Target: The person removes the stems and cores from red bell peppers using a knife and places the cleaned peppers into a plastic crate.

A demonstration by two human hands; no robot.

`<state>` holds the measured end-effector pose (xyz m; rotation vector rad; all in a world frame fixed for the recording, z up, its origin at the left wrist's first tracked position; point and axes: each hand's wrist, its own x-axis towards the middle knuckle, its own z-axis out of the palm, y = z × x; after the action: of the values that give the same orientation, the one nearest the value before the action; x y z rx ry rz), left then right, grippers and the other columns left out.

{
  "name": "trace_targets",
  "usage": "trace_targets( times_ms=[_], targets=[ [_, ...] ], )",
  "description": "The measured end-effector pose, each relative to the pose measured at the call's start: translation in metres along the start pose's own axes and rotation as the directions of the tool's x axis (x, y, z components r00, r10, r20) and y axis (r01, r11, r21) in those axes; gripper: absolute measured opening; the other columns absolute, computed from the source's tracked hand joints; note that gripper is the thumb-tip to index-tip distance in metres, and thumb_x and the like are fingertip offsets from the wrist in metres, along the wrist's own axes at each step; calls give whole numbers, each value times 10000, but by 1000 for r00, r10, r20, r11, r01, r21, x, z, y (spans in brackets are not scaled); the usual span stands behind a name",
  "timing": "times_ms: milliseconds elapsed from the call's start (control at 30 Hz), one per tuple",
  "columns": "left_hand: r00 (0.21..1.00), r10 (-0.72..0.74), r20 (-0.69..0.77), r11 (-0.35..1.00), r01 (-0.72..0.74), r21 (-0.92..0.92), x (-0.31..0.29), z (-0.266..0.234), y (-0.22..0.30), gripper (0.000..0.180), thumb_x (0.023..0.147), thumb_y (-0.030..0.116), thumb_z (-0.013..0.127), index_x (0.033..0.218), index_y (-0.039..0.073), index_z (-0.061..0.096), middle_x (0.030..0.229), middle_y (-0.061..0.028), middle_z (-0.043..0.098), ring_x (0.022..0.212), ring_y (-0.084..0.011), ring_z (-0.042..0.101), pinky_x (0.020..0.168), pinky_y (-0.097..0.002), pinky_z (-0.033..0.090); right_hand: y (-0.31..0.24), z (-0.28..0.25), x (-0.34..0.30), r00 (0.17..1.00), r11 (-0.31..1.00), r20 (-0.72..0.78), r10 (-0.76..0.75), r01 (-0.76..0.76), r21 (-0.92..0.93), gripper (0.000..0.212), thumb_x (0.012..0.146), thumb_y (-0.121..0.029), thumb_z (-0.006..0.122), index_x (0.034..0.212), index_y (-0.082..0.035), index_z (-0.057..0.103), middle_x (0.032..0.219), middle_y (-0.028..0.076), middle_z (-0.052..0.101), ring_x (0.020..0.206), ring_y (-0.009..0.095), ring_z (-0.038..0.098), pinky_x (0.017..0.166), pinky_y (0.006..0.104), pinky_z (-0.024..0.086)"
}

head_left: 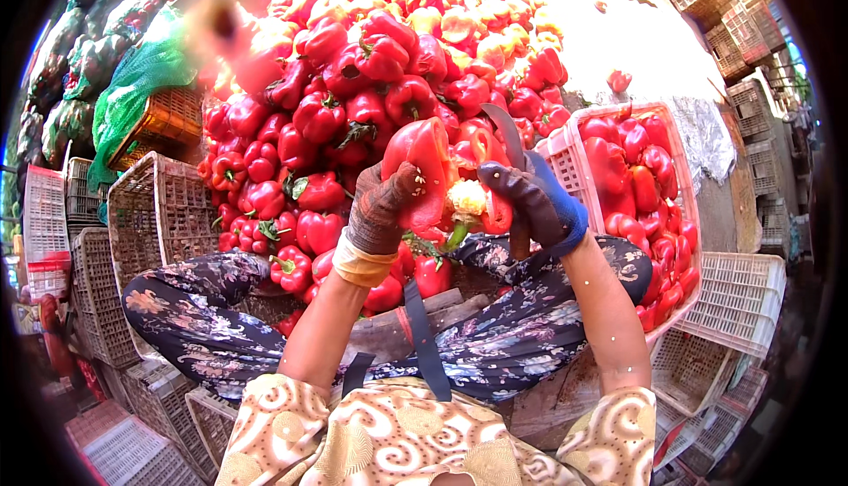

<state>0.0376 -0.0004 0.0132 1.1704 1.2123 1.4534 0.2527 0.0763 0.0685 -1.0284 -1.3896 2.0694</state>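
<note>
Glossy red bell pepper [415, 163], split, left of pink plastic crate's [682, 314] left edge; brown-gloved left hand [382, 209] grips one side, blue-black-gloved right hand [541, 201] the seeded side plus curved metal knife [503, 128], blade outward, likely for safety.

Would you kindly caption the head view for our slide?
Left hand and right hand hold cut pepper; knife in the right.
</note>
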Motion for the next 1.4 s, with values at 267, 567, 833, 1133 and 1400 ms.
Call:
trace_targets(
  times_ms=[267, 567, 833, 1133, 1400],
  targets=[
    [993, -99, 69, 866, 120, -486, 4, -6, -16, 635, 914, 417, 612, 1368, 17, 416, 1223, -109, 579, 1078, -251, 607, 934, -349, 505, 3, 16, 6, 951, 957, -117, -288, 289, -9, 350, 853, -184, 689, 1116, 39, 624, 969, 61, 679, 895, 98, 627, 779, 244, 516],
    [930, -360, 76, 930, 364, -43, -12, 15, -14, 532, 818, 354, 740, 1208, 36, 567, 961, -78, 644, 847, -196, 624, 705, -315, 521, 24, 32, 16, 813, 778, -182, -553, 426, -463, 548, 747, -133, 832, 1199, 0, 552, 1104, 77, 629, 994, 111, 587, 878, 284, 508],
    [905, 384, 181, 729, -418, 543, -7, 2, -50, 390, 731, 154, 757, 1078, 125, 582, 954, -69, 601, 869, -263, 592, 772, -376, 503, 20, 38, 8, 822, 662, 66, -565, 499, -559, 714, 677, -214, 869, 1273, -43, 513, 1177, 137, 616, 1076, 236, 627, 920, 350, 509],
    [865, -299, 404, 915, 380, -135, -7, -5, -6, 455, 756, 28, 671, 1193, 129, 594, 1190, -65, 604, 1078, -211, 599, 888, -330, 498, 16, 37, 6, 836, 716, 114, -537, 523, -461, 682, 720, -143, 831, 1304, -35, 495, 1241, 129, 589, 1129, 216, 592, 960, 347, 484],
    [653, -626, 426, 699, 712, -64, -13, -19, -13, 382, 832, 11, 612, 1210, 58, 591, 1238, -36, 591, 1120, -179, 569, 955, -323, 464, 26, 41, 0, 905, 873, 80, -418, 424, -239, 635, 737, -74, 806, 1292, -32, 500, 1218, 99, 578, 1092, 146, 565, 942, 307, 482]
  ],
)
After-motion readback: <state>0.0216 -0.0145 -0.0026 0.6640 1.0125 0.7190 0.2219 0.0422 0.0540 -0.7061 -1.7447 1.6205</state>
